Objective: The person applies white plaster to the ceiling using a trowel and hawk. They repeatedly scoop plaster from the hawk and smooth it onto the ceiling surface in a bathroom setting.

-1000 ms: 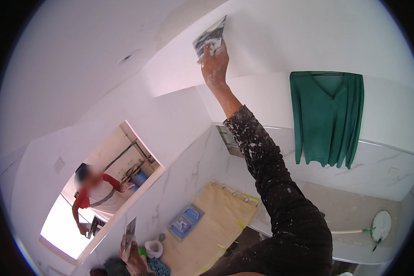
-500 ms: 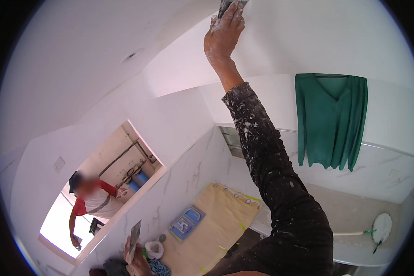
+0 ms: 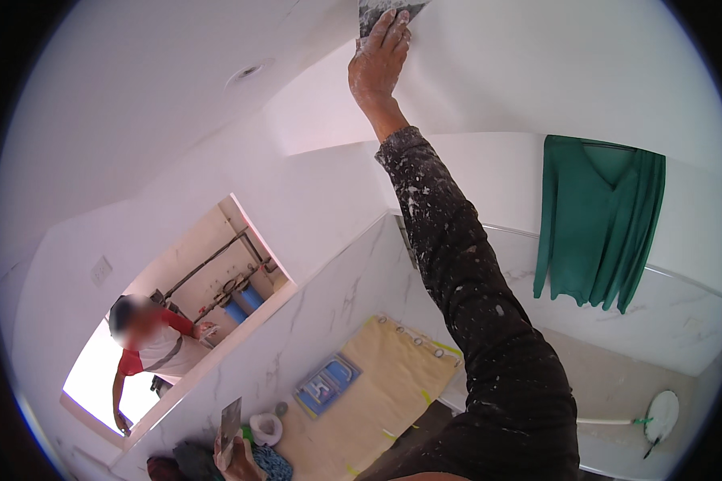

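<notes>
My right hand (image 3: 379,60) is raised on a white-spattered dark sleeve and grips a putty-smeared scraper (image 3: 375,14) at the white upper surface (image 3: 489,64) near the top edge. Low at the left, my left hand (image 3: 231,461) is closed on a flat metal blade (image 3: 231,413), held upright above dark bundled cloths (image 3: 192,458). A recessed fitting (image 3: 249,72) sits in the white surface to the left of the raised scraper.
A co-worker (image 3: 156,353) stands in an opening by pipes and blue canisters (image 3: 249,297). Below lie a beige sheet (image 3: 409,377) with a blue package (image 3: 327,383) and a white bucket (image 3: 265,429). A green sweater (image 3: 598,224) hangs right, above a white disc tool (image 3: 662,417).
My right hand rose toward the top edge, then shifted slightly left with the scraper. The view has turned a little. The co-worker leans lower, their hand reaching down.
</notes>
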Demonstrator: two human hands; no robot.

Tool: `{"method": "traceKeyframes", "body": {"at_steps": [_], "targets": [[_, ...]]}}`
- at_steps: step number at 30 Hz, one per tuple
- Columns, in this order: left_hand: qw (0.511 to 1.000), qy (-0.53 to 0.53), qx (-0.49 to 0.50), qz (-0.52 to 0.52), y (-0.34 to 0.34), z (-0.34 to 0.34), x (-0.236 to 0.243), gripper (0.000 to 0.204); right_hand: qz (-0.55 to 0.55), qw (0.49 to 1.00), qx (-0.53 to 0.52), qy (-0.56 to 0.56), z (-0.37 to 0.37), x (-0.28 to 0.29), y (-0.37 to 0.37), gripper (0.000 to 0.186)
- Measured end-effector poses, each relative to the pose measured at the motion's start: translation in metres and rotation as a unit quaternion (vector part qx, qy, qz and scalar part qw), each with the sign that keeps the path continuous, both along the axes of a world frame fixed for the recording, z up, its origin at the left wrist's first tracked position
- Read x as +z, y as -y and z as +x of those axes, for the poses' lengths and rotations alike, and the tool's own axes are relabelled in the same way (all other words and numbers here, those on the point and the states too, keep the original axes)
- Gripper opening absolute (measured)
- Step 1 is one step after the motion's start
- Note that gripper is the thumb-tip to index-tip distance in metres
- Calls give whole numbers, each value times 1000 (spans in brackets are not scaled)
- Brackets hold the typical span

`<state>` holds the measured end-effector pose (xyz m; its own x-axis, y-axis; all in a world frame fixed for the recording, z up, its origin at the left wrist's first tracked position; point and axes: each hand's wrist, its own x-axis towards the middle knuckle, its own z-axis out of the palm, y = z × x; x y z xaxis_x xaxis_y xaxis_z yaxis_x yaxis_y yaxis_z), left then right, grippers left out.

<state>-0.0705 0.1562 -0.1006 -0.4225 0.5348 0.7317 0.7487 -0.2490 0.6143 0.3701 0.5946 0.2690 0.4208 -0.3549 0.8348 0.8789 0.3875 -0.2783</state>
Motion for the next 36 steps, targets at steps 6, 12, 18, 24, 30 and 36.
{"method": "traceKeyframes", "body": {"at_steps": [6, 12, 18, 24, 30, 36], "targets": [[961, -255, 78, -70, -21, -32, -9, 24, -26, 1000, 7, 12, -40, -18, -45, 73], [995, -58, -43, -75, -61, -17, -23, 30, -47, 921, 385, 35, -93, -116, -8, 49], [669, 589, -452, 37, -154, 44, -3, 49, -170, 661, 616, 394, -94, -215, 98, 45], [496, 617, -611, -25, -180, 118, 35, 51, -191, 518, 536, 639, -64, -259, 173, 50], [525, 604, -599, -30, -173, 149, 46, 50, -230, 635, 285, 680, -12, -265, 197, 57], [406, 569, -715, -8, -166, 109, 60, 45, -320, 726, 292, 535, 10, -267, 205, 46]]}}
